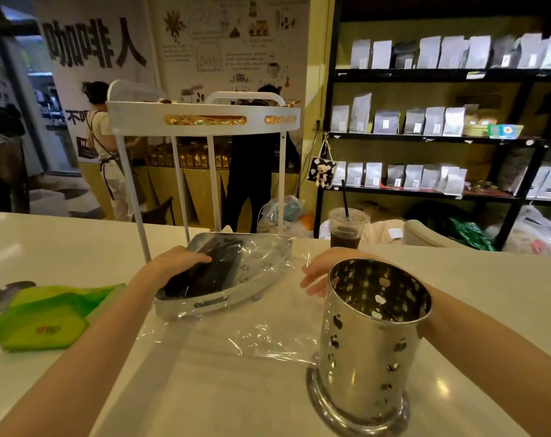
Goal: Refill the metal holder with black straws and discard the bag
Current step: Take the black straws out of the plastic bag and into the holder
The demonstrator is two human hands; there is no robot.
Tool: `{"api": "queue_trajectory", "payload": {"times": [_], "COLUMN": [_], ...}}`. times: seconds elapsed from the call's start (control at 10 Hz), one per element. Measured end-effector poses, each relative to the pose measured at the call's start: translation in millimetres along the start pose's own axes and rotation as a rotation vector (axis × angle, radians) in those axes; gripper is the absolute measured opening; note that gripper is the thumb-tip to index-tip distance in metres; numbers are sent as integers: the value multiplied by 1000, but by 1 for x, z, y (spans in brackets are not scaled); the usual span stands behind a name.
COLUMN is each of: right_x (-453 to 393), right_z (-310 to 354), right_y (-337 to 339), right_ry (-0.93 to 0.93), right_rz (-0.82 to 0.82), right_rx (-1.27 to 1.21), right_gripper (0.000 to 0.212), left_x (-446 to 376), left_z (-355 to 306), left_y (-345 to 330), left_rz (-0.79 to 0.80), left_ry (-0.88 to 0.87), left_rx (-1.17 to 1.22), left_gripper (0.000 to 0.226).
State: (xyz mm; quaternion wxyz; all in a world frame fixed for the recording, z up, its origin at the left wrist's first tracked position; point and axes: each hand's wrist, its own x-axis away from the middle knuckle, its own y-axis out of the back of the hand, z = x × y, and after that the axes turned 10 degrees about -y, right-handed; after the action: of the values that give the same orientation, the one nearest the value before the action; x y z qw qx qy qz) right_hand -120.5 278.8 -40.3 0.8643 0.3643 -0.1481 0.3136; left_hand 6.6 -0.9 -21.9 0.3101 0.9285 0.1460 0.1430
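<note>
Gripping the bundle of black straws [205, 272] at centre frame, the left hand [176, 260] is closing around its near end, while the bundle is lying in the lower tray [211, 302] of a white rack [205, 119] and is partly wrapped by the clear plastic bag [236, 335]. Judging from appearance, the straws are likely light and thin, easily bent if squeezed hard, and apt to fan out or slide apart; a grasp around the middle of the bundle would probably be keeping them together best. The bag is looking flimsy, crinkled and slippery, spreading flat over the white counter [63, 247] toward lower centre. The right hand [318, 272] is hovering just behind the metal holder [372, 339], fingers loosely extended and grasping nothing visible; whether it is touching the bag cannot be told. The holder, at lower right, is standing upright on a round base, a shiny perforated cylinder that is appearing empty, rigid and stable. An iced drink [346, 230] is standing beyond it.
</note>
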Motion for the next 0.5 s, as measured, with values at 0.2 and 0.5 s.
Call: {"api": "queue_trajectory", "payload": {"times": [0.2,0.5], "right_x": [38,65], "right_z": [29,67], "right_y": [9,30], "right_ry": [135,259], "right_rz": [40,41], "right_rx": [-12,-322], "right_gripper": [30,18], "left_x": [1,4], "left_z": [3,-22], "left_y": [2,30], "left_rz": [2,-15], "left_ry": [-46,-62], "left_rx": [83,183], "left_gripper": [39,39]}}
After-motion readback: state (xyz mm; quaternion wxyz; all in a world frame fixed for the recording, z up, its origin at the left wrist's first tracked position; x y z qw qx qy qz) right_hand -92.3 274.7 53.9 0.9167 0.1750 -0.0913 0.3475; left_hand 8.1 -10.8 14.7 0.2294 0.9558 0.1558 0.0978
